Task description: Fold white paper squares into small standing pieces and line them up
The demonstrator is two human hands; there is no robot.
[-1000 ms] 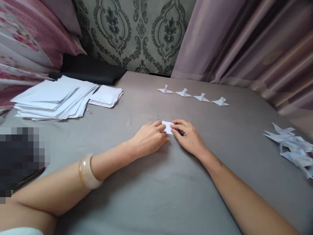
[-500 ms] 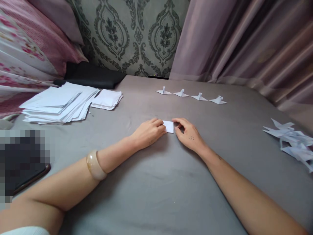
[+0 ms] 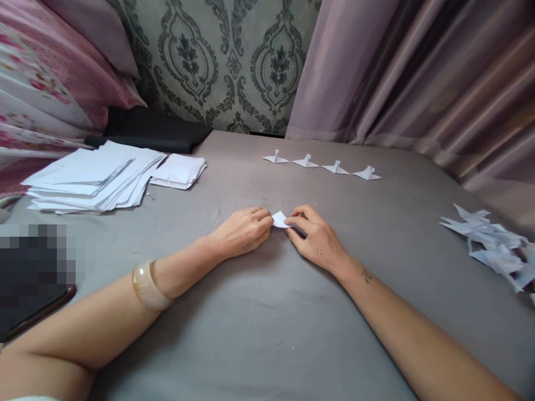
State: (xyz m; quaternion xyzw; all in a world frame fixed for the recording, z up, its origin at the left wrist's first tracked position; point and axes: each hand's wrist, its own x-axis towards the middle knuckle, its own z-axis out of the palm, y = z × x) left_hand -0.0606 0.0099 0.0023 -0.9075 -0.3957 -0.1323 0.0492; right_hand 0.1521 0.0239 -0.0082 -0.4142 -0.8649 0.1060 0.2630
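"Starting at the left edge of my remote feed, what do I have?"

"Pink floral fabric (image 3: pixel 54 83) hangs at the far left. Below it I see a dark object (image 3: pixel 29 295), partly pixelated, so I cannot tell what it is. Next comes a large, uneven stack of white paper (image 3: pixel 83 178). A black cloth (image 3: pixel 150 131) lies behind it, and a smaller paper stack (image 3: pixel 178 170) sits just beside it on the right. All of this rests on a grey cloth surface (image 3: pixel 251 334)."

"And the hands?"

"The left forearm (image 3: pixel 188 267) reaches in from the lower left, wearing a pale, glossy bangle (image 3: pixel 148 287). The left hand (image 3: pixel 246 231) is back upward, fingers curled together at the left corner of a small white folded paper (image 3: pixel 280 219). Its thumb is hidden, so I cannot tell whether it pinches."

"Where is that paper?"

"Between the two hands, near the middle of my view, one corner pointing away from the person. The right hand (image 3: pixel 315 239) pinches its right corner between thumb and fingertip."

"And further right?"

"Farther back, four folded paper shapes (image 3: pixel 307 162) stand in a row, each with an upright peak. A mauve curtain (image 3: pixel 343 67) drapes behind them. At the far right I see a jumbled pile of folded white paper (image 3: pixel 499 245), well apart from the hands."
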